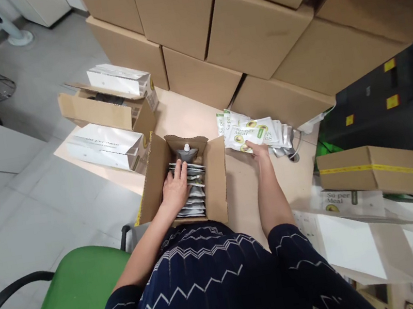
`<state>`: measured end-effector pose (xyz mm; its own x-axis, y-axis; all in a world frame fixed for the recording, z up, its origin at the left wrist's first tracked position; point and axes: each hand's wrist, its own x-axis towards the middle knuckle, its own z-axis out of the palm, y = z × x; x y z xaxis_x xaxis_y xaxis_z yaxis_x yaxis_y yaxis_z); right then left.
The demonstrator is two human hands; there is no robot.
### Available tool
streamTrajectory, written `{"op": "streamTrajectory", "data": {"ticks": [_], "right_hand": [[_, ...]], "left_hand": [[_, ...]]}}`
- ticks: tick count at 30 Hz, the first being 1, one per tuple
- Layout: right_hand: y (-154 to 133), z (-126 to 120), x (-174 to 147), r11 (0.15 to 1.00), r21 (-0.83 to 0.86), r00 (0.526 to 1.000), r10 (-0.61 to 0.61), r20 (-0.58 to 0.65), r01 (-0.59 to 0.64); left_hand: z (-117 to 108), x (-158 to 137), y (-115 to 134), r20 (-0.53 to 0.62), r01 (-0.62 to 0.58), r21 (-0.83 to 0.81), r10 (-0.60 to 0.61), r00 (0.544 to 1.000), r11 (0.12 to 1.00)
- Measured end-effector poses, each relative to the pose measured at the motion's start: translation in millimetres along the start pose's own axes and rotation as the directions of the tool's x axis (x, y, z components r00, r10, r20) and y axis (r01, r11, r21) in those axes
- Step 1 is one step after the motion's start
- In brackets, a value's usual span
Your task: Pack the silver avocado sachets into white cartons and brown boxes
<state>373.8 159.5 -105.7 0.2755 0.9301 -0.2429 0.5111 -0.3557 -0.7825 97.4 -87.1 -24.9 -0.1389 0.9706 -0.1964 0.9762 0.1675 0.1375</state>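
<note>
An open cardboard box (215, 180) stands on the table in front of me, with a row of upright silver-grey pouches (195, 201) inside. A pouch with a white spout cap (186, 148) sits at the box's far end. My left hand (176, 188) reaches over the box's left wall, its fingers stretched out against the tops of the pouches. To the right of the box, my right hand (258, 149) pinches the near edge of a white "Super Meal" pouch (245, 137) with an avocado picture. That pouch lies on a pile of similar pouches (284, 134).
Large cardboard boxes (184, 17) are stacked behind the table. At the left are an opened carton (96, 112) and white packages (103, 147). A taped box (377, 172) and a black machine (386, 100) stand at the right. A green chair (80, 299) is lower left.
</note>
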Motion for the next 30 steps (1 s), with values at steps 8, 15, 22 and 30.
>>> {"op": "streamTrajectory", "data": {"ticks": [8, 15, 22, 30], "right_hand": [[-53, -52, -65, 0.684, 0.726, 0.987, -0.155, 0.043, 0.076], [-127, -77, -137, 0.695, 0.607, 0.709, -0.644, 0.286, 0.386], [-165, -28, -163, 0.486, 0.265, 0.316, -0.811, 0.493, 0.833], [-182, 20, -162, 0.259, -0.221, 0.334, -0.566, 0.754, 0.940]], "left_hand": [[-24, -2, 12, -0.114, 0.010, 0.008, -0.009, 0.993, 1.000], [-21, 38, 18, -0.147, -0.060, -0.004, 0.059, 0.987, 0.998], [-9, 47, 16, -0.104, -0.030, -0.019, 0.028, 0.994, 0.999], [-11, 18, 16, -0.046, -0.044, 0.036, 0.045, 0.998, 0.998]]}}
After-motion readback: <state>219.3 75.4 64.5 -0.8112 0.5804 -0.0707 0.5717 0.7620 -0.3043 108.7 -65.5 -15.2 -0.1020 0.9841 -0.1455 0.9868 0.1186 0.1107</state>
